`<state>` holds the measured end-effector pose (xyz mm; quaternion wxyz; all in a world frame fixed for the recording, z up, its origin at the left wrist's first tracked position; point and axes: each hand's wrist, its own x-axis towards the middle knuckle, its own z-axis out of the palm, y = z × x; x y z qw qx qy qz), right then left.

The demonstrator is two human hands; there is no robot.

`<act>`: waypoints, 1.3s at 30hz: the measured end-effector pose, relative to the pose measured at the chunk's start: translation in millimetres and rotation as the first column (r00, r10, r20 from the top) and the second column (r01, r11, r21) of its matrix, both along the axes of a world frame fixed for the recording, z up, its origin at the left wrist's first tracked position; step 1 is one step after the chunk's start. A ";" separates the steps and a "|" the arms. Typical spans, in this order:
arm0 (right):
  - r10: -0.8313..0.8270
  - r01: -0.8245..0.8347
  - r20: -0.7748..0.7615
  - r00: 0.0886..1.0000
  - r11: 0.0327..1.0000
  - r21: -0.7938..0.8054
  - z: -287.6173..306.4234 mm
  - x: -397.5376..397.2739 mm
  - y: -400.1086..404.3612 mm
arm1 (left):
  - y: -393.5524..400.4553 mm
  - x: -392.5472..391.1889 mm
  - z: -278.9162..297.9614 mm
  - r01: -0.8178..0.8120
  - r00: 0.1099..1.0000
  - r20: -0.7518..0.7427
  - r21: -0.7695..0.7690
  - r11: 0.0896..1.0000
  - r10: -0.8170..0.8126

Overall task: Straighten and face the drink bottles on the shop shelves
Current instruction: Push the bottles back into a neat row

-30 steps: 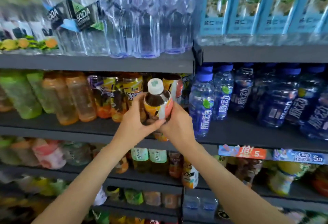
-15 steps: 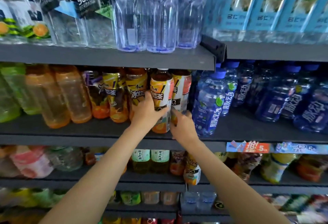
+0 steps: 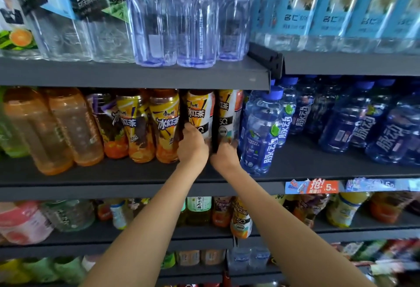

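On the middle shelf (image 3: 136,174), the left hand (image 3: 193,148) has its fingers curled round the lower part of an iced tea bottle (image 3: 201,114) that stands upright with its label to the front. The right hand (image 3: 225,155) rests at the foot of the neighbouring bottle (image 3: 228,116); its fingers are blurred, so I cannot tell if it grips. Blue water bottles (image 3: 261,132) stand just beside on the right.

Bright, even light fills the shop shelves, with soft shadow beneath each shelf. Wide-angle distortion bows the edges; motion blur smears the corner bottles, glare streaking clear plastic.
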<state>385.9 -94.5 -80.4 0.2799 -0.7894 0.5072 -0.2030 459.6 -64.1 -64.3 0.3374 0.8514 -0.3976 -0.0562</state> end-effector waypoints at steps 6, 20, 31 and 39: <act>0.076 -0.076 -0.017 0.997 0.997 -0.033 -3.2 -6.8 -2.5 | -16.9 -0.8 -7.8 -0.034 0.999 -0.020 -0.104 0.994 0.032; 0.387 -0.375 0.317 0.866 0.921 -0.100 94.8 -177.1 -16.4 | 15.5 -105.5 18.9 0.240 0.969 0.235 -0.838 0.490 -0.072; -0.212 0.259 0.403 0.890 0.964 -0.066 43.1 -440.7 -152.1 | -120.0 -358.9 -6.8 0.514 0.851 0.289 -0.629 0.584 -0.438; -0.315 0.354 0.164 0.935 0.803 -0.480 53.6 -547.4 -248.2 | -198.1 -482.2 -13.4 0.537 0.842 0.261 -0.481 0.693 -0.472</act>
